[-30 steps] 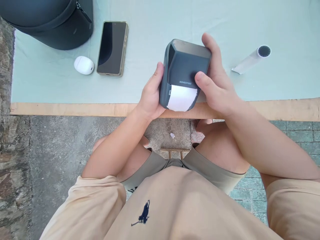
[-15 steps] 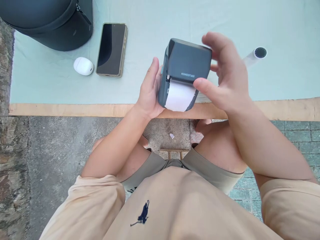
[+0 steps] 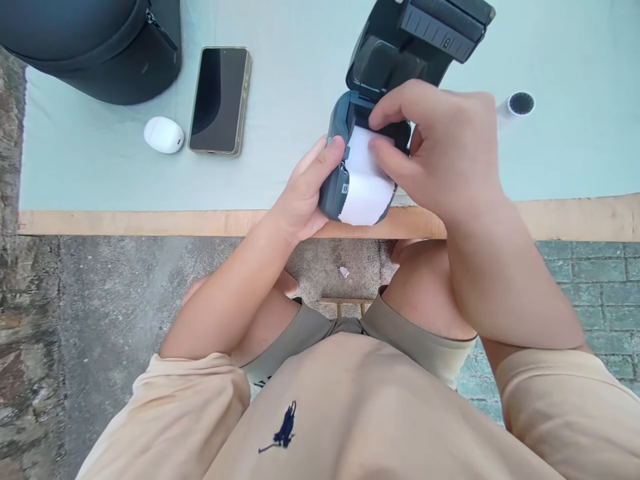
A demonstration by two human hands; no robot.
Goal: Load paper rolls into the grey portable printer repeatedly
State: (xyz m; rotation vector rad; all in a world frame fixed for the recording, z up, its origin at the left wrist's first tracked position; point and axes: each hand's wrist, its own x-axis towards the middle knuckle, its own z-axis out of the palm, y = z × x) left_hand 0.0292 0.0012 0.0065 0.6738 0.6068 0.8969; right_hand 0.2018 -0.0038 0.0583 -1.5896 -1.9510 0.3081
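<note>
Your left hand is grasping the printer, its lid already standing open. Your right hand is touching the paper lying inside; whether it's pinching, I cannot tell.

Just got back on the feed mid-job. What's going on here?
A person's left hand holds a dark printer over the near edge of the table. Its lid is open, and the right hand reaches in at the white paper; whether it grips the paper is hard to tell. A phone and a small white case lie off to the left.
</note>
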